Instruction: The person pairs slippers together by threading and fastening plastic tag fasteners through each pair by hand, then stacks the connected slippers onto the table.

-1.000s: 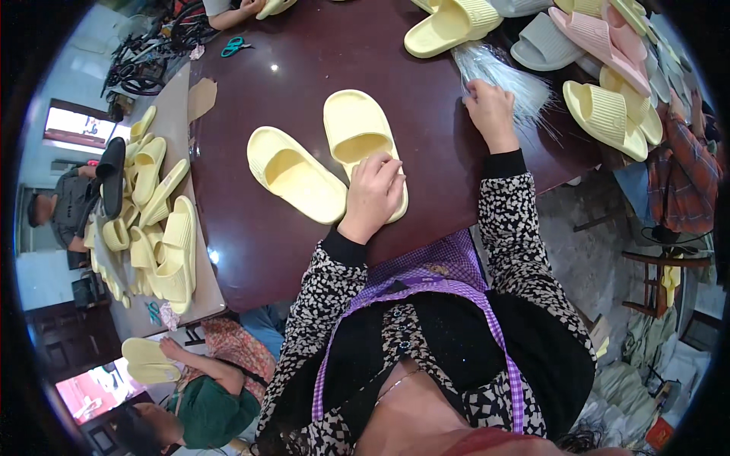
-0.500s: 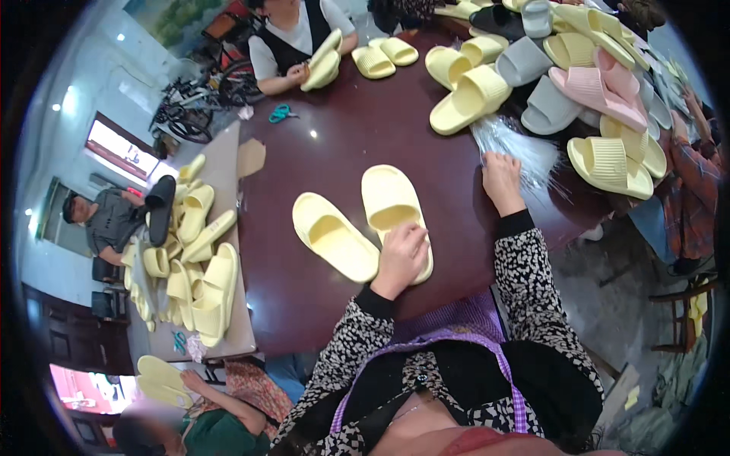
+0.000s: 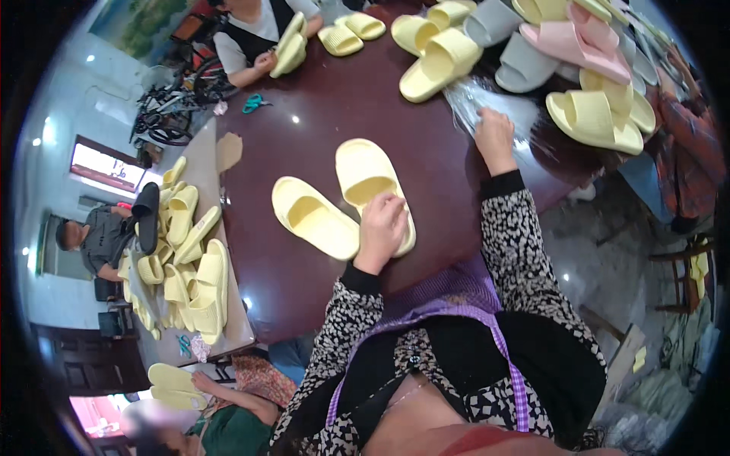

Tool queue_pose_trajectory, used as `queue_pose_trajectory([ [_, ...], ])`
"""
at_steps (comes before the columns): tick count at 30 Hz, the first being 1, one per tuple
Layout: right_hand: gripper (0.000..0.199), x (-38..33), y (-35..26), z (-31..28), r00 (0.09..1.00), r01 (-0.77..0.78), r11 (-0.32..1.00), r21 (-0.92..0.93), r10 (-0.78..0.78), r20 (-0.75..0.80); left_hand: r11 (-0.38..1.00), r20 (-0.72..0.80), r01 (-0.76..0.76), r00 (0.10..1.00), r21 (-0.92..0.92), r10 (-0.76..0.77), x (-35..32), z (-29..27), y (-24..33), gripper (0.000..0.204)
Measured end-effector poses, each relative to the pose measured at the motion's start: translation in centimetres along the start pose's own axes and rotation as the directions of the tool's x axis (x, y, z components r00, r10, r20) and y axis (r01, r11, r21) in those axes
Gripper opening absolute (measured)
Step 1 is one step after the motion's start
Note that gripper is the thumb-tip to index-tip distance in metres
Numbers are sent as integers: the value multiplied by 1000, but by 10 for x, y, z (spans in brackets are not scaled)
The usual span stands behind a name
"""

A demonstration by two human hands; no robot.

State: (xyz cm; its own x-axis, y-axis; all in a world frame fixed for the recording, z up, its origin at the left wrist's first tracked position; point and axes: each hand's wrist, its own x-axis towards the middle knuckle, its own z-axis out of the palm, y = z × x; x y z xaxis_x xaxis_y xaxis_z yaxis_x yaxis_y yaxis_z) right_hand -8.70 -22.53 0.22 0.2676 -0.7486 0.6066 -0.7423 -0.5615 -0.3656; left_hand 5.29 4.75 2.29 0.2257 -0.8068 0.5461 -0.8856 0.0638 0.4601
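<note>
Two pale yellow slippers lie in front of me on the table: a left one [image 3: 310,222] turned at an angle and a right one [image 3: 363,163] with its toe strap toward the middle. My left hand [image 3: 382,229] rests over the right slipper's near end, its thumb and fingers pinched together. Anything between those fingertips is too small to make out. Farther right, my right hand [image 3: 496,138] is at a heap of thin clear plastic strands [image 3: 530,120], with fingers curled on its near left part.
Yellow, grey and pink slippers [image 3: 582,42] are piled at the far right. Teal scissors [image 3: 254,103] and a cardboard scrap [image 3: 229,152] lie at the left. A side table holds more yellow slippers [image 3: 207,296]. Across the table, a person handles yellow slippers [image 3: 291,47].
The view has shifted, so the whole scene sits higher and farther left. My right hand has moved slightly farther into the plastic strands. My left hand stays on the right slipper.
</note>
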Motion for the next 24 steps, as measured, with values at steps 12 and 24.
queue_pose_trajectory([
  [12,23,11,-23,-10,998,54,903,426,-54,-11,1000,-31,-6,1000,5,6,-8,-13,-11,13],
  [24,25,-11,3,-12,977,123,592,796,70,-203,998,-39,53,998,-16,-53,-21,6,4,13],
])
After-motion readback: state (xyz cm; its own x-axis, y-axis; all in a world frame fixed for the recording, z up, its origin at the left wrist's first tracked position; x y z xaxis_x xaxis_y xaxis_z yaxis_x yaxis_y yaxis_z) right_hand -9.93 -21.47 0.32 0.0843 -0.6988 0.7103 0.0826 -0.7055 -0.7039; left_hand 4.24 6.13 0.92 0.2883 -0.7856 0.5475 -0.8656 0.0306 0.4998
